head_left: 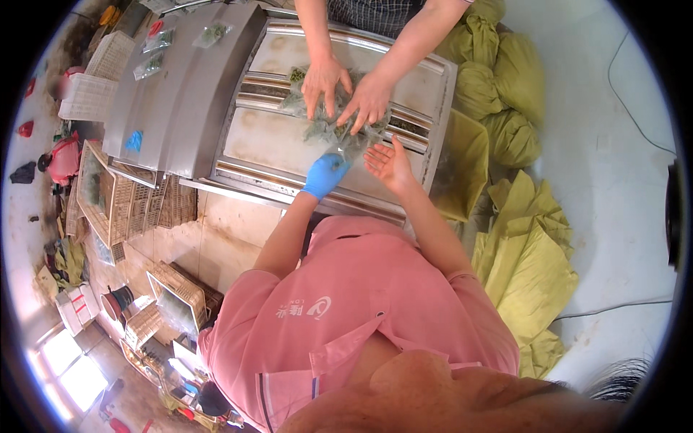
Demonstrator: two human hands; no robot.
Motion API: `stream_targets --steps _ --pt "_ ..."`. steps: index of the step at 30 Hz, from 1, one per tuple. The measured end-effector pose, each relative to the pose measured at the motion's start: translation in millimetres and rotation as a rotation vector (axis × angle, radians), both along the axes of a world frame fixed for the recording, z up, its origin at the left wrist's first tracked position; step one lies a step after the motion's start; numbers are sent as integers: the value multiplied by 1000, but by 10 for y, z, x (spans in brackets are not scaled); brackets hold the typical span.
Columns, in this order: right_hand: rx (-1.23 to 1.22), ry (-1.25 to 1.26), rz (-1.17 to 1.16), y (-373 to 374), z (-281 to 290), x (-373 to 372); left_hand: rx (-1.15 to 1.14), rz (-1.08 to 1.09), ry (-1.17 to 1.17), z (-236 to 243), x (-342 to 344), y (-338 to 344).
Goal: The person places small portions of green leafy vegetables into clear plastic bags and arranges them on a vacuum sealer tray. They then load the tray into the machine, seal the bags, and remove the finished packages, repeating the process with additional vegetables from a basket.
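Note:
Clear plastic bags of green leafy material point(317, 130) lie in a pile on the steel machine's pale top point(274, 65). My left hand point(326, 173), in a blue glove, is closed on the near end of a bag. My right hand point(390, 166), bare, is open palm up just right of that bag, fingers apart and holding nothing. Across from me, a co-worker's two bare hands point(368, 97) are on the pile, fingers spread over the bags.
A sloped steel surface point(180, 108) at left carries small packets and a blue item. Stacked baskets point(108, 202) and another person in pink point(65, 159) are further left. Yellow sacks point(505, 86) and an open yellow liner point(462, 166) sit at right.

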State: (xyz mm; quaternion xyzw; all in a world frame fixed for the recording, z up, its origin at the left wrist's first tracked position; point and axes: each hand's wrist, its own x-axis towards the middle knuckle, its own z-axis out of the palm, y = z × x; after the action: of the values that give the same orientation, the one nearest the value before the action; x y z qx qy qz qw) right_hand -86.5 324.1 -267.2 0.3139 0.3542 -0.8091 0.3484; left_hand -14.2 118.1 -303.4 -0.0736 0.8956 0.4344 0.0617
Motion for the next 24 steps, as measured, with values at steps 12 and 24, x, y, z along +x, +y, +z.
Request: stream_targets --steps 12,24 --pt "-52 64 33 99 -171 88 838 181 -317 -62 354 366" --pt "185 155 108 1031 -402 984 821 159 -530 272 169 876"
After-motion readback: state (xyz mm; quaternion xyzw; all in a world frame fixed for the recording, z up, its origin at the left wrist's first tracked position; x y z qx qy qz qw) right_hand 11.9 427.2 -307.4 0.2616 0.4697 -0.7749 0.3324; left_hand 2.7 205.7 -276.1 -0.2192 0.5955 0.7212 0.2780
